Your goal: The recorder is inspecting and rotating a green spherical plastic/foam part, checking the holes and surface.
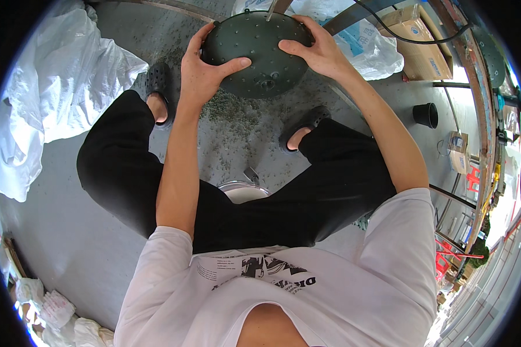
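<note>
Both my arms reach forward to a dark green dome (255,49), round and dotted with small knobs, with a raised round boss near its near edge. My left hand (205,69) grips its left side, thumb lying across the surface and the other fingers mostly hidden around the rim. From the right, my right hand (318,49) holds it the same way, thumb on top. A thin pale rod (270,10) comes down at the dome's far edge; I cannot tell whether it touches. Small dark green bits (231,115) lie scattered on the floor below.
A large white plastic sack (69,75) stands at the left. At the far right are a clear plastic bag (370,52), a cardboard box (419,43) and a black cable (411,40). A small black bucket (425,115) sits on the floor. Rusty metal framing (480,115) runs down the right.
</note>
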A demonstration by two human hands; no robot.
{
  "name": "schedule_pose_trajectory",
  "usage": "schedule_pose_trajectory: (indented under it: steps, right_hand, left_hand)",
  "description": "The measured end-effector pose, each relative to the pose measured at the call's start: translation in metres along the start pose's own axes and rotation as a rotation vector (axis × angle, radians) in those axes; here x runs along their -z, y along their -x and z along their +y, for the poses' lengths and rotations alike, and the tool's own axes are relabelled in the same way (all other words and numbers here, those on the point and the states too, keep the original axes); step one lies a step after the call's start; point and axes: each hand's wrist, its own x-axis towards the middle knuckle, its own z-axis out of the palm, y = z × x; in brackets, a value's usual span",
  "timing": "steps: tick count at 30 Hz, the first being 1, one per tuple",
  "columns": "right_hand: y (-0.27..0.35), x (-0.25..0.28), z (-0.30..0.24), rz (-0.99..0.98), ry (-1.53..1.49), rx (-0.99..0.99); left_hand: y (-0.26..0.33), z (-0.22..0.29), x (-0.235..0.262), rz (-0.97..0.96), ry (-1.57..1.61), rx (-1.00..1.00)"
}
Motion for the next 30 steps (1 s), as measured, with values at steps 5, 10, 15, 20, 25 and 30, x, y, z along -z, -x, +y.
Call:
schedule_pose_trajectory:
  steps: [5,10,15,20,25,30]
  right_hand:
    - [0.000,0.002,-0.002,-0.002,0.014,-0.021]
    - [0.001,0.001,-0.004,-0.009,0.041,-0.014]
    - [0.001,0.000,-0.004,-0.019,0.015,-0.035]
    - [0.002,-0.001,-0.007,-0.022,-0.024,-0.061]
    - [0.002,-0.001,-0.005,-0.005,-0.014,-0.022]
    - [0.002,-0.004,-0.004,0.032,-0.031,-0.041]
  left_hand:
    - [-0.001,-0.001,0.000,0.003,0.018,0.006]
    - [-0.002,-0.002,0.000,0.004,0.007,0.000]
    - [-0.001,0.005,0.000,-0.020,0.026,0.039]
    - [-0.002,0.010,0.002,-0.014,0.013,0.051]
    - [-0.003,0.008,0.002,0.000,0.004,0.019]
    - [-0.003,0.011,0.003,0.000,-0.005,0.034]
